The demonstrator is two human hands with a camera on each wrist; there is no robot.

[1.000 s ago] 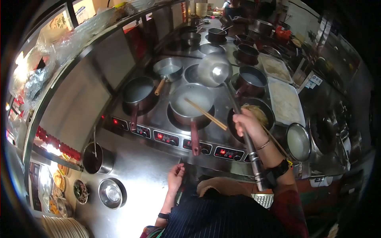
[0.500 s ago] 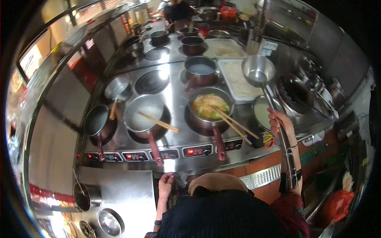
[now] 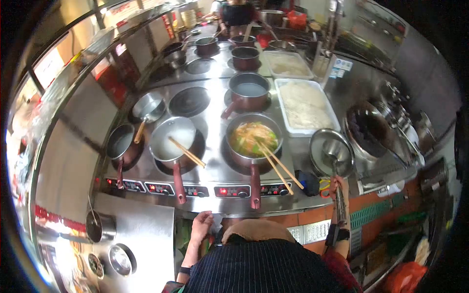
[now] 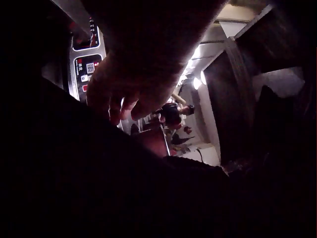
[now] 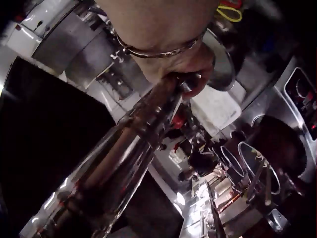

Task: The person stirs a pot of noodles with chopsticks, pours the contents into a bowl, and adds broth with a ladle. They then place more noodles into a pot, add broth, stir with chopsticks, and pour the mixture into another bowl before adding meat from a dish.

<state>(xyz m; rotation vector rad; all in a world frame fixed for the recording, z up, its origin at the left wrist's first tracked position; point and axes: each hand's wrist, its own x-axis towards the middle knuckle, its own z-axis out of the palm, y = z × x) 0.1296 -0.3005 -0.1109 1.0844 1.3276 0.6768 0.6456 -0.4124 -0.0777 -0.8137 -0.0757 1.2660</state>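
My right hand (image 3: 338, 187) grips the long metal handle of a ladle (image 3: 341, 211). The ladle's bowl lies within the rim of a round metal basin (image 3: 351, 155) of pale liquid at the right of the stove. In the right wrist view, the fingers curl round the shiny handle (image 5: 119, 158). My left hand (image 3: 201, 225) hangs by the stove's front edge, fingers loosely bent and holding nothing; the left wrist view of it is dark. Between the hands stands a pan (image 3: 229, 146) of noodles and vegetables, chopsticks (image 3: 276, 168) leaning in it.
Left of it, a pan of whitish liquid (image 3: 165, 141) has chopsticks across its rim. More pots stand behind, beside white trays (image 3: 337, 128). Scissors with yellow and red handles (image 3: 324, 188) lie near the right hand. Metal bowls (image 3: 120, 259) stand lower left. A person (image 3: 238, 15) is at the far end.
The ladle has come from over the pots to the right and down into the basin, carried by my right hand. The head view has swung right. My left hand stays empty.
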